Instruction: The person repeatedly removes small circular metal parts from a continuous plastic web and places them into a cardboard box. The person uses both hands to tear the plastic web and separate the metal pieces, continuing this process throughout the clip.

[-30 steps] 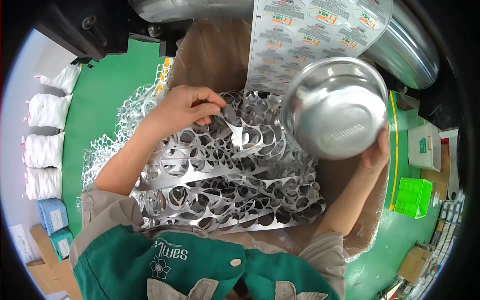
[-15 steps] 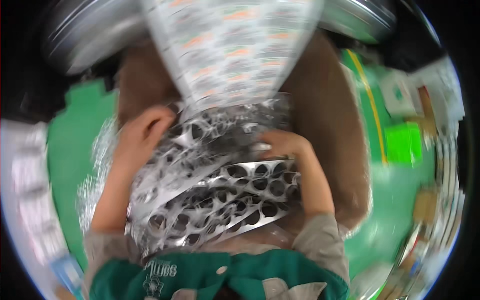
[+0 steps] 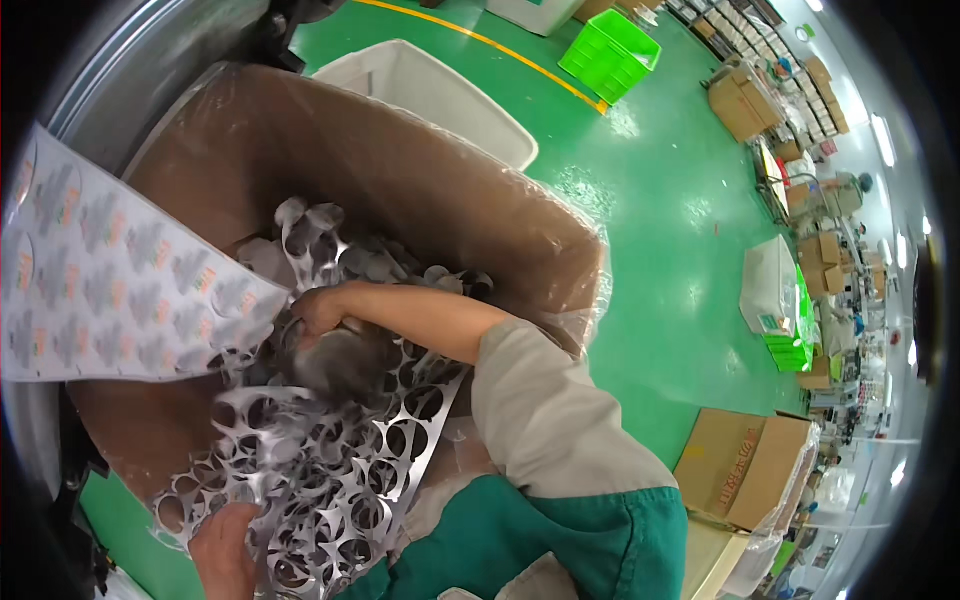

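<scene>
A heap of punched metal scrap [image 3: 315, 470], strips full of round holes, fills a large brown carton [image 3: 420, 150] lined with clear plastic. My right hand [image 3: 320, 310] reaches across the heap with its fingers curled down. Beneath it a grey clump of scrap is smeared by motion, and the fingers appear closed on it. Low at the near left, my left hand [image 3: 225, 548] lies against the edge of the scrap, its fingertips hidden. A printed sheet [image 3: 120, 270] with rows of round designs slopes from the left into the carton, ending close to my right hand.
Metal machine parts [image 3: 150, 75] stand beyond the carton at upper left. Behind the carton is a white bin [image 3: 430, 95]; a bright green crate [image 3: 610, 55] sits farther off on the green floor. At right stands an open cardboard box [image 3: 745, 465], with shelves and cartons beyond.
My view has swung to the right, so the carton and sheet now appear farther left. My right arm now stretches across the heap, and my left hand is lower, at the scrap's near edge.
</scene>
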Demonstrator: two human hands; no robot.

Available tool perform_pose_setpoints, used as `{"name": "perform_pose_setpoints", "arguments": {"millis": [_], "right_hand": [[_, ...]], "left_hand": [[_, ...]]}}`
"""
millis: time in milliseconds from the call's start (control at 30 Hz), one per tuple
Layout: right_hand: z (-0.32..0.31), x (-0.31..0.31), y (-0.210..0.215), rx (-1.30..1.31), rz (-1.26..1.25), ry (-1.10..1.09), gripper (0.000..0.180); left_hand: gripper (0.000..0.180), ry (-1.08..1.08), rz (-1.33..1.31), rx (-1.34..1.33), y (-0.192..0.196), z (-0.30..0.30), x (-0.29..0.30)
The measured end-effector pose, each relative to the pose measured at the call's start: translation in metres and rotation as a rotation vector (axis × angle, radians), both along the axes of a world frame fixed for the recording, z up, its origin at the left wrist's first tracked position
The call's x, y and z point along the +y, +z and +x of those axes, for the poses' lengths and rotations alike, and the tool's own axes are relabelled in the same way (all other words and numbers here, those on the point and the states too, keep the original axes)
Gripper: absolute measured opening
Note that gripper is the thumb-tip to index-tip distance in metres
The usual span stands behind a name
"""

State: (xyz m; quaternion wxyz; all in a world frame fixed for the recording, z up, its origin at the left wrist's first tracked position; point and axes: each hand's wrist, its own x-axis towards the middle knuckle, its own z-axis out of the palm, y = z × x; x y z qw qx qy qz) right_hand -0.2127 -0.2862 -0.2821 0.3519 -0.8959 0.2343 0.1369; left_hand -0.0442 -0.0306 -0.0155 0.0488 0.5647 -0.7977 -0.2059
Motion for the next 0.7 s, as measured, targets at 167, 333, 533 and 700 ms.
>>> {"name": "perform_pose_setpoints", "arguments": {"millis": [167,333,533,700], "right_hand": [[0.010,0.013,0.057,0.253,-0.221,0.310,0.041],[-0.035,-0.016,0.199,-0.491,0.504,-0.240,0.040],[0.018,0.015,0.155,-0.844,1.512,-0.491,0.048],[0.011,0.015,0.056,-0.157,0.236,-0.287,0.054]], "left_hand": [[0.031,0.074,-0.019,0.120,-0.031,0.004,0.003],[0.023,-0.051,-0.126,-0.024,-0.001,0.004,0.004],[0.017,-0.205,-0.178,-0.127,0.012,0.007,0.026],[0.012,-0.167,0.000,-0.082,-0.015,0.014,0.040]]}}
